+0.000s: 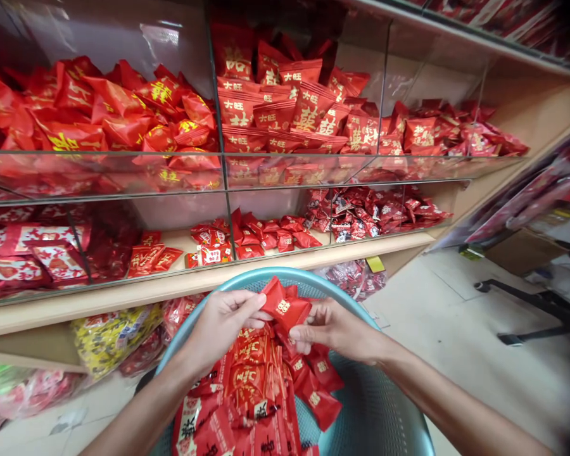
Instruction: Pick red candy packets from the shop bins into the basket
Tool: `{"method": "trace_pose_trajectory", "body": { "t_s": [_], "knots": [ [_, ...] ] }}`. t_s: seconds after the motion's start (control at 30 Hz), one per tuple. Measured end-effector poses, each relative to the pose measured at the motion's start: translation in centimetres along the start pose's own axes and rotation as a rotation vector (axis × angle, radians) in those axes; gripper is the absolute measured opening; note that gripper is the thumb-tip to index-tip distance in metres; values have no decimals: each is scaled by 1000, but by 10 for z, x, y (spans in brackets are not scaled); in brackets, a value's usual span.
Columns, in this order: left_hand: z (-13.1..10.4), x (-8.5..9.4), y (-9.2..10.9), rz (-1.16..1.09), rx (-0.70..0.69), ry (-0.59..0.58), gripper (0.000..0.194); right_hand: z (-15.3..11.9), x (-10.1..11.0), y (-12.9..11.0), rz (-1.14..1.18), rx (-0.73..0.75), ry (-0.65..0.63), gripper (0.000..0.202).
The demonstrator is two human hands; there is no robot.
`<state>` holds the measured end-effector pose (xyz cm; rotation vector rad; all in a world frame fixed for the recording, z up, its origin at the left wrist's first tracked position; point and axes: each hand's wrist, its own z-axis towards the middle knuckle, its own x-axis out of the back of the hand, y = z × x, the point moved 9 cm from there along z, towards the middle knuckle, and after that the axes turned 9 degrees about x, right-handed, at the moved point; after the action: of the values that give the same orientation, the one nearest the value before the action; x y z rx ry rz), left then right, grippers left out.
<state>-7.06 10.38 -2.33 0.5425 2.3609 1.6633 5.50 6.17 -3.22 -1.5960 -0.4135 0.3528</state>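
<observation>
A small red packet [285,306] with gold characters is held up over a teal perforated basket [384,405]. My left hand [230,320] pinches the packet's left corner between thumb and fingers. On its right side, my right hand [330,329] has its fingers closed round the edge. Under the hands, more small red packets [319,405] lie in the basket, beside a pile of flat red packets [247,399] with gold and black lettering.
Behind the basket are shelves [147,301] with glass-fronted compartments of red packets [308,114]. Below them, a yellow bag [116,335] sits at the left and a clear bag of sweets [354,278] behind the basket. Black chair legs [527,310] stand on the right floor.
</observation>
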Motion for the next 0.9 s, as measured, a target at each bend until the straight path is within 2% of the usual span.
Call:
{"method": "trace_pose_trajectory", "body": {
  "t_s": [0.13,0.23,0.4,0.5,0.6,0.7,0.9],
  "knots": [
    [-6,-21,-11,0,116,-120,26,-20,2,7,0,-41,-28,24],
    [-14,-40,-29,-39,211,-207,26,-41,14,10,-84,-54,42,24],
    [-34,-76,-70,-133,438,-290,27,-88,64,0,-397,59,433,20],
    [-46,-98,-93,-185,577,-300,26,-114,80,3,-463,91,603,19],
    [-49,-118,-111,-215,661,-278,28,-130,84,9,-478,110,700,19],
    [-47,-133,-128,-214,700,-256,28,-136,83,14,-462,127,744,19],
    [-36,-150,-149,-236,703,-225,20,-135,79,20,-428,162,768,17]
  ]
}}
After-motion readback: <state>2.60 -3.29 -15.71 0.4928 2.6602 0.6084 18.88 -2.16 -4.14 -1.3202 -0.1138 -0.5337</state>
